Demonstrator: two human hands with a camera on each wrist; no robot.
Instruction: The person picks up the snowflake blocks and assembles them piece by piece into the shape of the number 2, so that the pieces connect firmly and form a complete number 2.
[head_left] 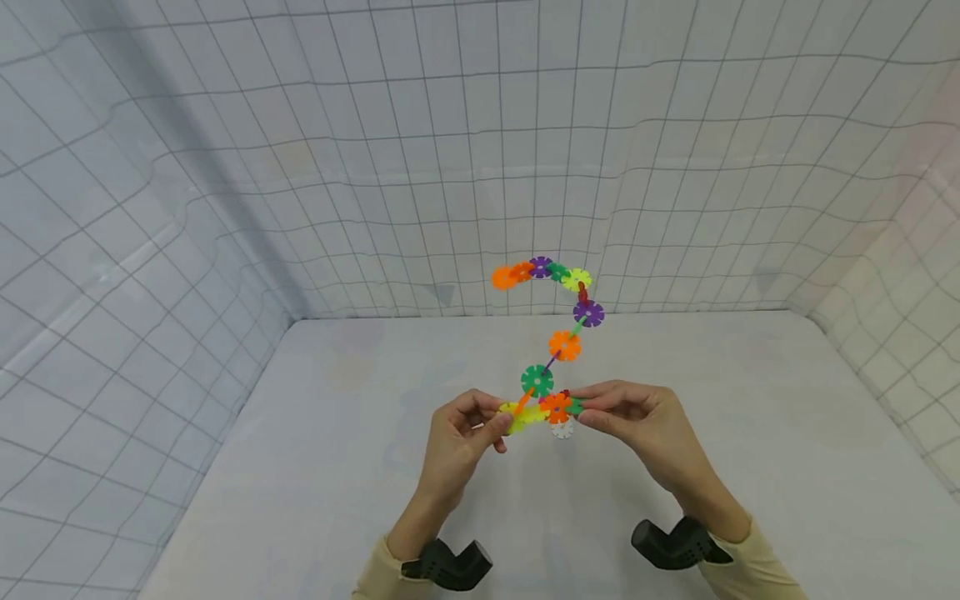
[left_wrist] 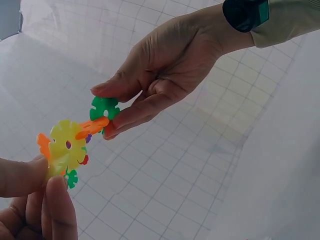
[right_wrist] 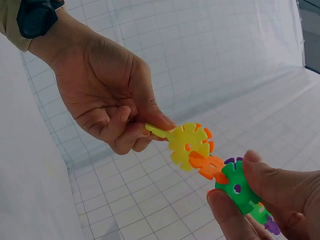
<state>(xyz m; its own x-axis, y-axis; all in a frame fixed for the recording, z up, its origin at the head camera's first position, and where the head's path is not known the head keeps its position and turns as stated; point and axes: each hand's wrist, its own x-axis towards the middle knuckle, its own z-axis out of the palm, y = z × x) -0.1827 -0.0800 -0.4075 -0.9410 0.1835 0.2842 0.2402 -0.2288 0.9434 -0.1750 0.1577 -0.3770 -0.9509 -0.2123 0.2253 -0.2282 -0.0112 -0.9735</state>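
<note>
A chain of flower-shaped interlocking plastic discs runs between and beyond both hands. My left hand [head_left: 459, 442] pinches a yellow disc at its end between thumb and fingers; another yellow disc [right_wrist: 180, 152] is slotted to it. My right hand [head_left: 651, 425] pinches a green disc [right_wrist: 245, 199] by its edges. An orange disc [right_wrist: 206, 165] links the yellow and green ones. Beyond the hands, the chain climbs through a green disc [head_left: 528, 380], an orange disc [head_left: 556, 345] and a purple disc [head_left: 596, 313], curving left to a far orange disc [head_left: 502, 278].
A white disc [head_left: 557, 432] shows just below the hands; whether it joins the chain, I cannot tell. The white tabletop [head_left: 315, 467] lies underneath. Gridded white sheeting [head_left: 390, 167] rises behind and at both sides. Each wrist bears a black camera mount [head_left: 450, 567].
</note>
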